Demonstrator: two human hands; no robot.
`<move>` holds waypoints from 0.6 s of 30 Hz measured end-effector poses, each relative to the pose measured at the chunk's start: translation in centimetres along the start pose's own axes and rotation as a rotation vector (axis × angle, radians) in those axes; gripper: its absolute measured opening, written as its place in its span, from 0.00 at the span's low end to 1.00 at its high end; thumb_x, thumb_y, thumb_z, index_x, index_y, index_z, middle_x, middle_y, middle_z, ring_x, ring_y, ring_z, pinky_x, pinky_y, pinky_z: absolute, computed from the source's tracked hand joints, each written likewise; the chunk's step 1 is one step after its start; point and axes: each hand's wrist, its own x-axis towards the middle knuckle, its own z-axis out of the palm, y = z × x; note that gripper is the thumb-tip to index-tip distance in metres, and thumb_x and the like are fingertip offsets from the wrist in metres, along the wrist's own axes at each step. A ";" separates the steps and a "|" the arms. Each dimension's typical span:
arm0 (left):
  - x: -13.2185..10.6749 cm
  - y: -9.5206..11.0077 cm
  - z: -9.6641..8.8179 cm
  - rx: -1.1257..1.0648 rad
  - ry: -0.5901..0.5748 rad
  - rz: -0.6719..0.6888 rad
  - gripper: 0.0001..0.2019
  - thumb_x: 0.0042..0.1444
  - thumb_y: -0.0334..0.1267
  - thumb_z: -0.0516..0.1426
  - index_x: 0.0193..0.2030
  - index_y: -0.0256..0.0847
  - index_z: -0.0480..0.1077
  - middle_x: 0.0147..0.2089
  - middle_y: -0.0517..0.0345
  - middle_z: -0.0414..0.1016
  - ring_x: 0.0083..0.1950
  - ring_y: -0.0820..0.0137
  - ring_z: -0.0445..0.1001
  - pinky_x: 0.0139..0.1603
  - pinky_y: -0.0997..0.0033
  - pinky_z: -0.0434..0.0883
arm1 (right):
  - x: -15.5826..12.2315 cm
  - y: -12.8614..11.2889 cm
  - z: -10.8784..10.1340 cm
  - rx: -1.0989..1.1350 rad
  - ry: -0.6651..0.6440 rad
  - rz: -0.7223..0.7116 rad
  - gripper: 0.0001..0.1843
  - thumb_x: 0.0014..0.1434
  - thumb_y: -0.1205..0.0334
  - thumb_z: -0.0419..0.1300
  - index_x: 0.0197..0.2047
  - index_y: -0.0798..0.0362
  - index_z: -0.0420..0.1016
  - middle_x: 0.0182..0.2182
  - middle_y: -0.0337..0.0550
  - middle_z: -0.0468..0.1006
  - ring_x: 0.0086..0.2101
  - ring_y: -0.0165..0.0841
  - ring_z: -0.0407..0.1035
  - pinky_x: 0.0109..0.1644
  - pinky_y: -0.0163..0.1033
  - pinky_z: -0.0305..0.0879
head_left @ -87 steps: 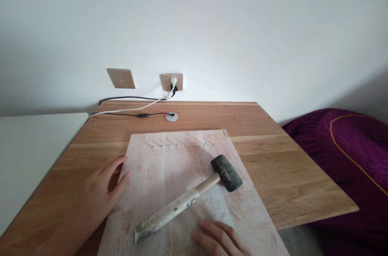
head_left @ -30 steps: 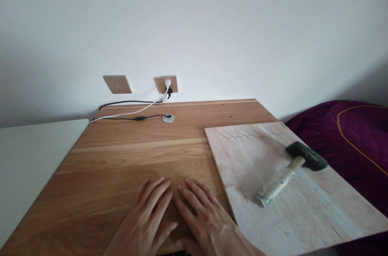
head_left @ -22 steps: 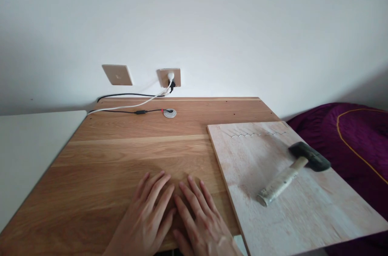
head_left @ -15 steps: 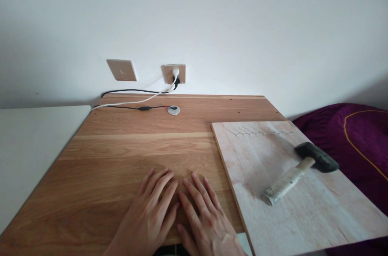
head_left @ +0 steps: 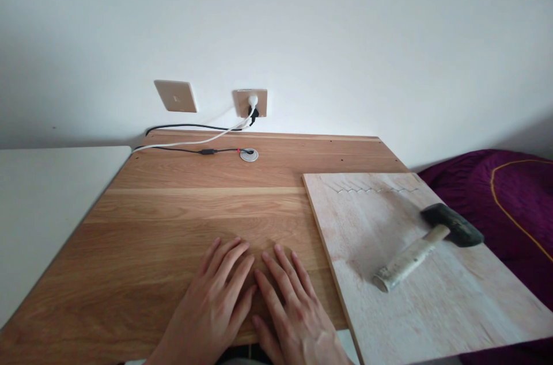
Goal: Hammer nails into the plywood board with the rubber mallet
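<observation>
My left hand (head_left: 213,301) and my right hand (head_left: 294,313) lie flat side by side on the wooden desk (head_left: 190,215), fingers stretched out and holding nothing. To their right a pale, whitewashed board (head_left: 389,232) rests on the desk's right part and sticks out past its edge. A row of small nails (head_left: 374,189) stands near the board's far edge. A mallet (head_left: 427,244) with a black head and a paint-stained wooden handle lies on the board, apart from both hands.
A white and a black cable (head_left: 194,143) run from a wall socket (head_left: 250,102) across the desk's back to a round grommet (head_left: 249,154). A blank wall plate (head_left: 175,95) sits left of the socket. White surface (head_left: 38,198) at left, purple bedding (head_left: 505,198) at right.
Since 2.9 s ago the board with the mallet has shifted from the desk's middle to its right side, and both hands left it for the bare desk. Lately only the view drifts slightly.
</observation>
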 end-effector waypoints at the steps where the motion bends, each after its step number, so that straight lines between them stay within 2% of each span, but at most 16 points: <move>1: 0.0 0.0 0.0 -0.006 0.000 -0.001 0.17 0.69 0.33 0.54 0.62 0.39 0.72 0.64 0.46 0.76 0.68 0.57 0.72 0.74 0.49 0.69 | 0.0 0.0 0.0 0.001 -0.001 0.000 0.27 0.70 0.55 0.61 0.68 0.57 0.73 0.68 0.54 0.74 0.69 0.55 0.65 0.66 0.61 0.74; 12: 0.1 0.0 -0.2 -0.024 0.017 0.002 0.16 0.69 0.33 0.54 0.61 0.38 0.72 0.63 0.46 0.77 0.67 0.58 0.73 0.74 0.49 0.68 | -0.1 -0.2 0.2 0.053 -0.030 0.024 0.27 0.69 0.58 0.62 0.69 0.57 0.72 0.69 0.57 0.72 0.72 0.55 0.59 0.68 0.65 0.71; 18: 0.2 0.0 -0.3 -0.007 0.001 0.003 0.15 0.70 0.33 0.54 0.60 0.38 0.73 0.63 0.46 0.77 0.67 0.58 0.73 0.74 0.50 0.67 | -0.1 -0.2 0.1 0.062 -0.038 0.030 0.28 0.70 0.57 0.62 0.70 0.57 0.72 0.70 0.56 0.72 0.71 0.56 0.60 0.68 0.65 0.71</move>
